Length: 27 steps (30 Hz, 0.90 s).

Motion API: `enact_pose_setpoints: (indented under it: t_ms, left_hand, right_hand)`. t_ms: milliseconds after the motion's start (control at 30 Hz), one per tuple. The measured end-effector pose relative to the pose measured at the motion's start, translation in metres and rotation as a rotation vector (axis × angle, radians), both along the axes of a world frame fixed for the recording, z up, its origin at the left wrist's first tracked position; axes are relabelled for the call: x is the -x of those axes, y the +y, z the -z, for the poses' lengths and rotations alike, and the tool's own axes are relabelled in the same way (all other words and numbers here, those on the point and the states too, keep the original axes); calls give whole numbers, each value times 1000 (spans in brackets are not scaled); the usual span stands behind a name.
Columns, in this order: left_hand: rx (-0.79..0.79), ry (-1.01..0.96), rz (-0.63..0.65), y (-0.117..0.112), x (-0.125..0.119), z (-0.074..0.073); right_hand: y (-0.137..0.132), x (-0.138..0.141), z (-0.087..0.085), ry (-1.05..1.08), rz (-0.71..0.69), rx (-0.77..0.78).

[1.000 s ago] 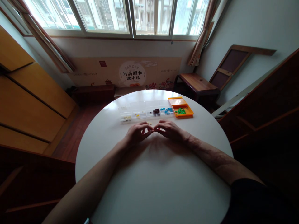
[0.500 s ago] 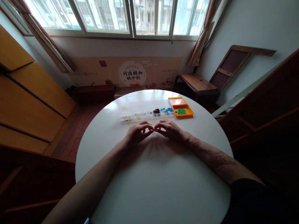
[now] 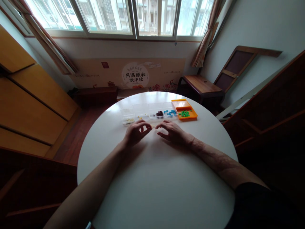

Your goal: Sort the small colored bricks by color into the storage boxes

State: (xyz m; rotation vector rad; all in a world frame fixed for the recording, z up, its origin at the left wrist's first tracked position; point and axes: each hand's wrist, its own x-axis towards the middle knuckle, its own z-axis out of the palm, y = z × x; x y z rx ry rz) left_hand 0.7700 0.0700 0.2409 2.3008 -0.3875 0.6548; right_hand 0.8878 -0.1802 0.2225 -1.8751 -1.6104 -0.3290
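Note:
My left hand is pinched at the fingertips, around something too small to make out. A short gap away, my right hand hovers with thumb and forefinger apart and nothing visible between them. Tiny yellowish pieces lie on the white table between the fingertips. Behind the hands stands a row of clear plastic boxes. They hold yellowish pieces, dark brown pieces and blue pieces. At the row's right end, an orange box with its lid raised contains green pieces.
The round white table fills the middle. A wooden chair stands beyond its right far side, and a printed cardboard panel leans below the window. Yellow cabinets are on the left.
My hands have come apart. The left one moved left and slightly away from me, still pinched, while the right one opened its thumb and forefinger.

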Motion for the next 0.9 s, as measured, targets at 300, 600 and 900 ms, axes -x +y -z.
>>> enact_pose_setpoints:
  t_ms: [300, 600, 900]
  left_hand:
    - [223, -60, -392, 27, -6, -10]
    - [-42, -39, -767, 55, -4, -13]
    - [-128, 95, -872, 72, -5, -6]
  right_hand:
    - [2, 5, -7, 30, -19, 37]
    - [0, -1, -1, -15, -23, 58]
    - [0, -1, -2, 4, -4, 59]
